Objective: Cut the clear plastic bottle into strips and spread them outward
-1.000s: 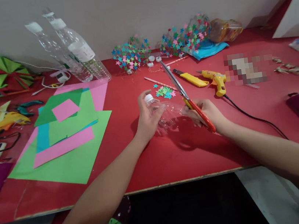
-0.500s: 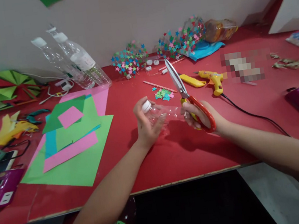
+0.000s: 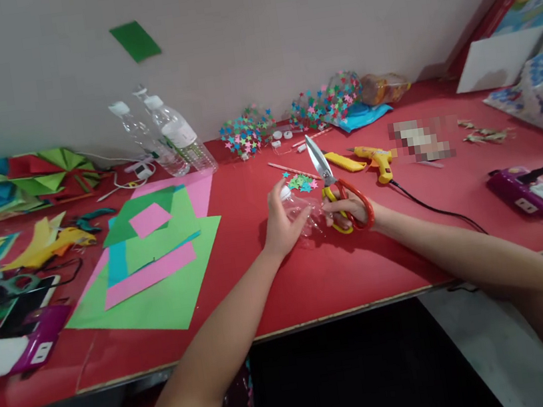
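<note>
My left hand (image 3: 282, 223) is wrapped round a small clear plastic bottle (image 3: 301, 207) with a white cap, held on its side just above the red table (image 3: 312, 278). My right hand (image 3: 350, 209) grips red-and-yellow-handled scissors (image 3: 332, 185), fingers through the loops, blades pointing up and away. The scissors' handles sit right at the bottle's bottom end. A small heap of paper stars (image 3: 301, 182) lies just behind the bottle.
Green, pink and blue paper sheets (image 3: 153, 260) lie to the left. Two tall clear bottles (image 3: 172, 140) stand by the wall. A yellow utility knife (image 3: 345, 164), a yellow glue gun (image 3: 377, 160) with cord, star-covered bottles (image 3: 325, 98) and purple power strips (image 3: 527, 191) lie around.
The camera has lifted and pulled back, showing more wall and table. Both hands with the bottle and scissors have moved farther out; the scissors have turned more upright.
</note>
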Demonstrator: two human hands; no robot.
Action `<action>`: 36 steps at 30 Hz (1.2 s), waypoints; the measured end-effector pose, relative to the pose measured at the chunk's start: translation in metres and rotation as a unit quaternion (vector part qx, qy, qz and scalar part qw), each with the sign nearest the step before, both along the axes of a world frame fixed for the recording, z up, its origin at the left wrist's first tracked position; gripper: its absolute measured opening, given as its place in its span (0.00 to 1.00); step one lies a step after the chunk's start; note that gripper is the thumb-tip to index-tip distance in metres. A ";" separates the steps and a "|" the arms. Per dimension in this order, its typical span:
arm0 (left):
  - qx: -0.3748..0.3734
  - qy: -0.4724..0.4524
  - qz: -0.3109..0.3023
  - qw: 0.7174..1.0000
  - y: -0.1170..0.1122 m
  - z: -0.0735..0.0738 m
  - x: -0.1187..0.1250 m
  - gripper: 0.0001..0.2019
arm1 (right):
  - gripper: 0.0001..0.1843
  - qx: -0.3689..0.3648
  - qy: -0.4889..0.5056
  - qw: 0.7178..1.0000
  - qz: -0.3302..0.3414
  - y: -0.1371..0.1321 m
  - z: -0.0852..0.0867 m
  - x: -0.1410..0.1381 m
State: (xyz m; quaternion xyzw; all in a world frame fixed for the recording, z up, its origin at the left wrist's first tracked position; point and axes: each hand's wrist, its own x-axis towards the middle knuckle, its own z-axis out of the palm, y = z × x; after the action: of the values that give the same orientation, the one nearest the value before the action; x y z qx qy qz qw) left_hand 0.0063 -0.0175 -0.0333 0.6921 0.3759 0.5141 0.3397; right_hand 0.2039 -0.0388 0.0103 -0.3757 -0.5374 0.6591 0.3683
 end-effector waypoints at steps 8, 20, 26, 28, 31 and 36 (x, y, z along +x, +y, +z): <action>-0.038 -0.052 -0.039 0.997 0.014 -0.001 -0.009 0.40 | 0.18 0.072 -0.040 0.994 -0.067 0.007 0.006 -0.006; -0.076 -0.058 -0.060 0.994 -0.010 0.032 -0.004 0.14 | 0.14 0.178 -0.131 0.955 -0.196 -0.008 0.010 -0.029; -0.273 -0.138 -0.142 0.941 -0.011 0.028 0.006 0.19 | 0.15 0.221 -0.187 0.921 -0.261 -0.015 -0.007 -0.033; -0.279 -0.154 -0.136 0.938 -0.010 0.028 0.005 0.19 | 0.16 0.234 -0.191 0.916 -0.265 -0.016 -0.011 -0.033; -0.287 -0.176 -0.135 0.932 -0.012 0.032 0.004 0.18 | 0.16 0.249 -0.191 0.912 -0.263 -0.017 -0.011 -0.032; -0.320 -0.267 -0.142 0.898 -0.014 0.035 0.005 0.13 | 0.15 0.251 -0.191 0.920 -0.234 -0.019 -0.004 -0.029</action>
State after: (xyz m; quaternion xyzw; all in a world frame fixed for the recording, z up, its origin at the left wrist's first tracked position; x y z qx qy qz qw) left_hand 0.0109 -0.0317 0.0020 0.4292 0.3131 0.4778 0.6996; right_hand 0.1745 -0.0577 0.0065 -0.5048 -0.6418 0.3130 0.4850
